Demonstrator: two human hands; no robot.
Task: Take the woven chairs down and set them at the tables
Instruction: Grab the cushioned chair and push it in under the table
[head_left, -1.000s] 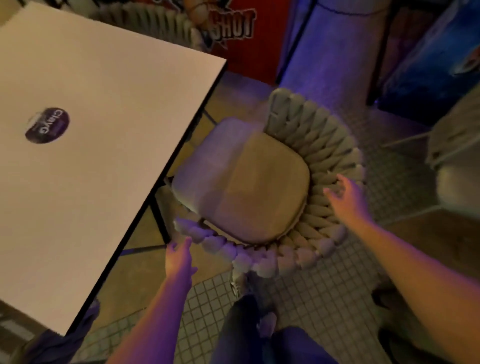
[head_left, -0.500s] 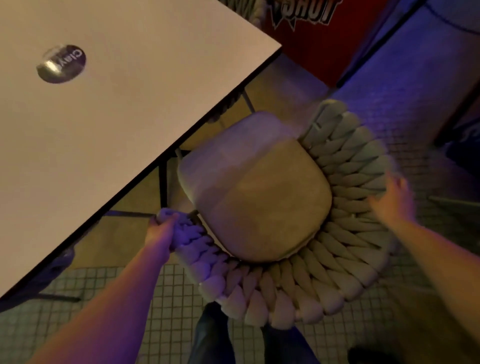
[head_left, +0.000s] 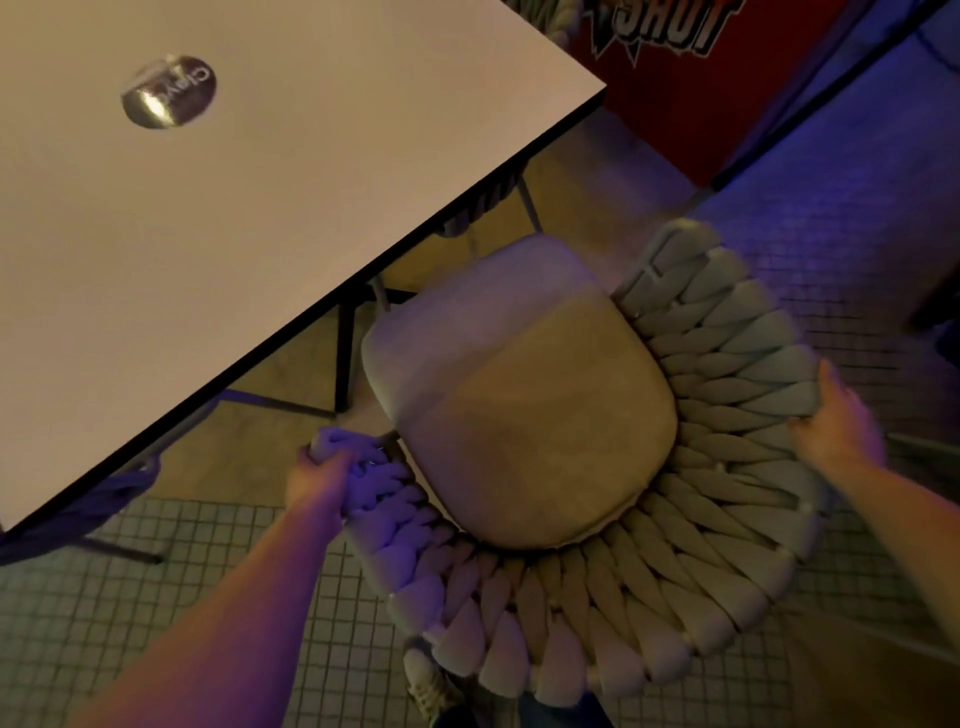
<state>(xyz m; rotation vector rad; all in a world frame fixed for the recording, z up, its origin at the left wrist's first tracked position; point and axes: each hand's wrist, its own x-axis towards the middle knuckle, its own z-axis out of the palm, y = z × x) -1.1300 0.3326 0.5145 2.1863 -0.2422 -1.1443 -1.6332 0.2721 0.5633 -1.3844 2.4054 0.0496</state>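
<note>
A woven chair (head_left: 701, 525) with a thick braided back and a tan seat cushion (head_left: 524, 410) stands upright on the tiled floor, its front facing the white table (head_left: 260, 208). The cushion's front edge lies close to the table's dark rim. My left hand (head_left: 319, 470) grips the left end of the woven back. My right hand (head_left: 836, 421) holds the right side of the woven rim, fingers curled over its edge.
A round sticker (head_left: 169, 92) sits on the table top. Black table legs (head_left: 343, 358) stand under the table near the seat. A red sign (head_left: 670, 47) and a purple-lit tiled wall (head_left: 841, 171) lie behind the chair. My shoe (head_left: 428, 680) is beneath the chair back.
Both hands went from hovering near the chair to gripping its woven back. The chair and view have shifted closer to the table edge.
</note>
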